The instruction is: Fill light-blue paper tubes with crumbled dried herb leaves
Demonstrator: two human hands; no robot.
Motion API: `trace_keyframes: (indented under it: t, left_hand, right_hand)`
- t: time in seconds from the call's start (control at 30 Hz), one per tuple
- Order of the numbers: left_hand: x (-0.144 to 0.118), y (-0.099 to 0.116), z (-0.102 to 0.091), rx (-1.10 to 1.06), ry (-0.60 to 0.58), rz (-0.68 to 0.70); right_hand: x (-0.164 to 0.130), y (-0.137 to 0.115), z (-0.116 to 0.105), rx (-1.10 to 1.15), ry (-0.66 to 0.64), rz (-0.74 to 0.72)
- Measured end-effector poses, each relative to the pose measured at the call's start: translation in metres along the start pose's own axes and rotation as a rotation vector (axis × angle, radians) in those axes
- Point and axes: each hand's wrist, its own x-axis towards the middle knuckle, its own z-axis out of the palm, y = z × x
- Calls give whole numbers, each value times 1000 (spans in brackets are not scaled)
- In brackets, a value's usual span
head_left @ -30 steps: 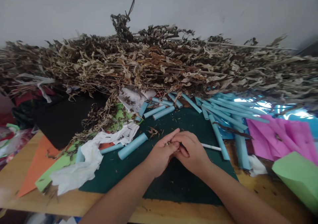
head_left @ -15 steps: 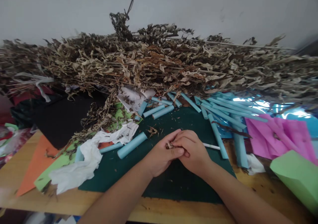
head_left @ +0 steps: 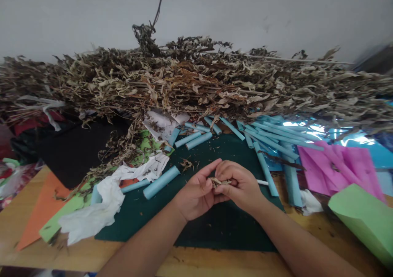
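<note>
A small crumpled piece of dried leaf (head_left: 220, 182) lies between my two hands above the dark green sheet (head_left: 224, 232). My right hand (head_left: 242, 185) pinches it between thumb and bent fingers. My left hand (head_left: 195, 193) is cupped around its other end, thumb against it, index finger stretched upward and the other fingers curled below. Behind my right hand a thin white stick (head_left: 263, 182) pokes out; its other end is hidden. A thick light-blue paper tube (head_left: 161, 182) rests left of my left hand, and leaf crumbs (head_left: 186, 164) lie beyond it.
Heaped dried leafy stalks (head_left: 184, 80) line the wall. Several light-blue tubes (head_left: 265, 168) lie at the back and right. White crumpled tissue (head_left: 104, 205) sits at left; pink paper (head_left: 340, 170) and a green folded sheet (head_left: 364, 217) at right. The wooden table's edge (head_left: 196, 264) is in front.
My hands have parted slightly, uncovering more of the dried leaf between them. My left index finger and thumb have spread. The whole view has shifted a little.
</note>
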Motion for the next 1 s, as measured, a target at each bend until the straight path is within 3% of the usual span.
trace_keyframes:
  t: [0.27, 0.53, 0.67, 0.77, 1.0]
  left_hand:
    - [1, 5, 2, 40, 93, 38]
    - [3, 5, 4, 156, 250, 164]
    - [6, 5, 2, 207, 329, 222]
    - [5, 6, 3, 214, 385, 250]
    - [4, 7, 4, 283, 447, 179]
  right_hand:
    - [2, 0, -1, -104, -52, -125]
    - [2, 3, -5, -503, -77, -242]
    - [1, 6, -4, -573, -105, -192]
    - [0, 5, -4, -651, -135, -263]
    - [-1, 4, -4, -771, -159, -257]
